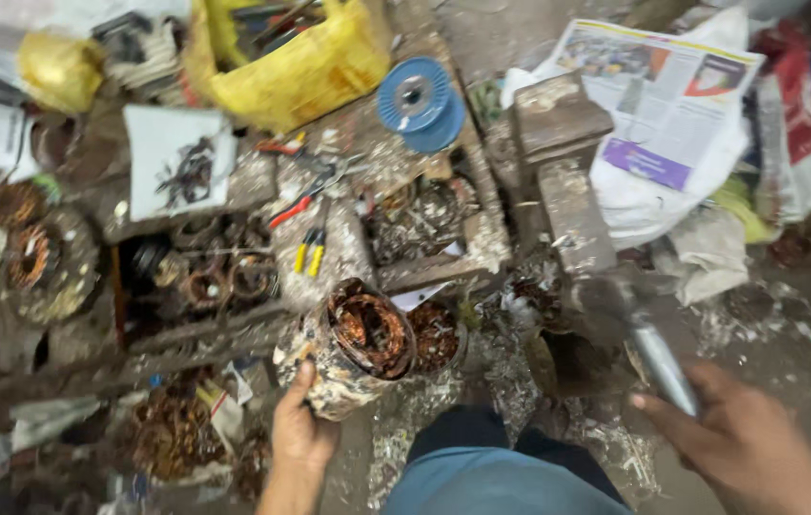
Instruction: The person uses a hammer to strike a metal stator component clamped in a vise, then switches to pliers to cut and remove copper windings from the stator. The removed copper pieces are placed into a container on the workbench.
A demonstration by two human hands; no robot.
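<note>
Person seated over a cluttered, dirty floor. Left hand [298, 434] grips the lower edge of a motor stator [359, 345], a paint-flecked round housing with copper windings showing at its open face; thumb up on the rim, fingers wrapped around the underside. Stator sits tilted, opening facing up and toward the camera, just in front of the person's knee [482, 467] in blue cloth. Right hand [744, 443] is closed around the grey metal handle of a hammer [629, 319], head blurred, raised to the right of the stator and apart from it. A second copper coil [436, 334] lies touching the stator's right side.

Behind: wooden tray [234, 324] with more wound coils, pliers with yellow handles [310, 251], red-handled pliers [296, 208], blue wire spool [420, 103], yellow plastic bag [300, 67], newspaper [663, 95] at upper right. Loose copper bundle [169, 434] lower left.

Doing this well, as I judge it: hold the stator firmly braced against the floor so it cannot roll, keep the thumb clear of the rim where the hammer could land, strike the housing or the winding edge squarely with short blows. Motion blur hides the hammer head, so its exact aim cannot be told. Metal scraps around mean the footing is uneven.
</note>
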